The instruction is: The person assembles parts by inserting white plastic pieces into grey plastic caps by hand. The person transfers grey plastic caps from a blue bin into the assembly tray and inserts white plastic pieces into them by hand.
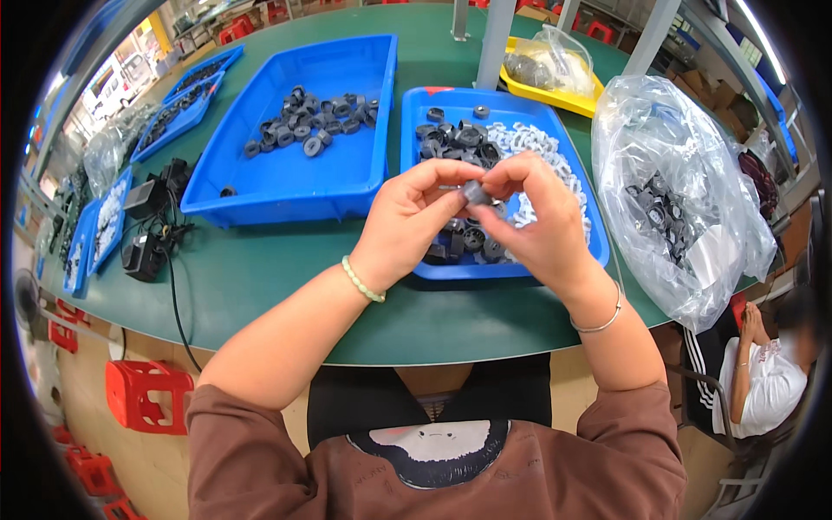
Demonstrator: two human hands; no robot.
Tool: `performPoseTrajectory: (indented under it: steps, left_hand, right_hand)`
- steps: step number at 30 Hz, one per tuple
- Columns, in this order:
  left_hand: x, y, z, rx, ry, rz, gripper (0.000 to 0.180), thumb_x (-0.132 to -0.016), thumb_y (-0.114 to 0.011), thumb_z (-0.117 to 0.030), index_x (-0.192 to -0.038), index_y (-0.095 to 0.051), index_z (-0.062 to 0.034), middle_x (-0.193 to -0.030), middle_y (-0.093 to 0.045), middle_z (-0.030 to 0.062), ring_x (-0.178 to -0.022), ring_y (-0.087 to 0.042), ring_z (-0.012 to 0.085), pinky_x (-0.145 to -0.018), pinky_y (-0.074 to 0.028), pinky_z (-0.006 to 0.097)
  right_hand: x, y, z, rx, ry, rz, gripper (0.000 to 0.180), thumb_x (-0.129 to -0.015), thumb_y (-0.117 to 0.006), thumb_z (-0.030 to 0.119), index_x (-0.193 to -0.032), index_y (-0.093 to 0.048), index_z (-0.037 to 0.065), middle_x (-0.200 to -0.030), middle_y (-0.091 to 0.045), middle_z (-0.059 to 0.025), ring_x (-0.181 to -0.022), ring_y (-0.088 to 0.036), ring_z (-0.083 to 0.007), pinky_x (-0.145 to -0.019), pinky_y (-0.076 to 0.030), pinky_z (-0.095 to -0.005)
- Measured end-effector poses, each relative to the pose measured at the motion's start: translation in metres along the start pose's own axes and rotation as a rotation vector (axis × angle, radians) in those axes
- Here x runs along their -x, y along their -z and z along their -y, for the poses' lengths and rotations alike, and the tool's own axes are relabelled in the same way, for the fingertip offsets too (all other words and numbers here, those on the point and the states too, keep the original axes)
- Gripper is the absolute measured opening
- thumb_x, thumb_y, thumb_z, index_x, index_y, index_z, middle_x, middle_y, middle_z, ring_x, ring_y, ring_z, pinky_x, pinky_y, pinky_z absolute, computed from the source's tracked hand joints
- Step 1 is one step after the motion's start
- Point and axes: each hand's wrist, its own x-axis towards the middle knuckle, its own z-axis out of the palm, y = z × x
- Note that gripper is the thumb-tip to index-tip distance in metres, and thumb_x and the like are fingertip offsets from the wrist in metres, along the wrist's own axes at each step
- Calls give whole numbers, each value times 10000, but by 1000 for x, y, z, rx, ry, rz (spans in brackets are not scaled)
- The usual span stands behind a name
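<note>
Over the blue tray right of the middle, both my hands meet at one small dark grey round plastic part. My left hand, with a pale bead bracelet, is closed in a pinch at its left side. Thumb and forefinger of my right hand, which wears a thin bangle, press on it from the right. Fingertips hide some of the part. Below, the tray holds black ring-shaped parts on its left and small white plastic pieces on its right.
A larger blue tray with dark rings stands left. Black power adapters with cables lie beyond it. On the right sits a clear plastic bag of black parts; a yellow tray is behind. Another person sits at far right.
</note>
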Motion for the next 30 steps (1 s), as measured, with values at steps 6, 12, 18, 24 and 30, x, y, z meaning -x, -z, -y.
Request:
performPoseTrajectory:
  steps: [6, 12, 18, 24, 30]
  left_hand:
    - [1, 4, 0, 32, -15, -22, 226, -952, -570, -14, -1177, -579, -4, -1127, -650, 84, -1057, -620, 140, -932, -504, 290]
    - [0, 6, 1, 36, 14, 5, 194, -946, -598, -34, -1138, -586, -8, -1122, -653, 83, -1048, -625, 138, -922, -508, 285]
    - [-2, -3, -4, 26, 94, -60, 195, -948, -618, -69, -1131, -606, -3, -1076, -665, 75, -996, -648, 137, -867, -530, 271]
    - [0, 3, -14, -377, -66, -24, 213, -908, -658, -78, -1111, -625, -23, -1017, -677, 78, -921, -664, 167, -804, -531, 277]
    - [3, 11, -17, -1181, -258, 124, 253, -836, -730, -159, -1058, -673, -51, -1001, -648, 106, -953, -602, 279, -850, -479, 357]
  right_hand:
    - [-3, 5, 9, -14, -62, 62, 349, -665, -844, 51, -902, -588, 27, -826, -588, -72, -739, -623, -199, -641, -526, -298]
    - [-1, 7, 6, 57, -8, 93, 285, -705, -807, 50, -905, -605, 22, -812, -597, -77, -729, -627, -207, -646, -531, -298]
    - [1, 4, -5, -195, -277, -1, 176, -808, -689, 11, -967, -613, -1, -871, -628, -112, -764, -640, -222, -652, -517, -312]
    - [-7, 37, -13, 129, -148, -87, 181, -846, -644, 11, -1027, -629, 1, -920, -646, -130, -780, -650, -240, -726, -520, -339]
    - [20, 148, -48, 741, -475, -392, 190, -854, -617, 42, -1036, -663, 12, -1003, -664, -146, -929, -643, -288, -813, -505, -355]
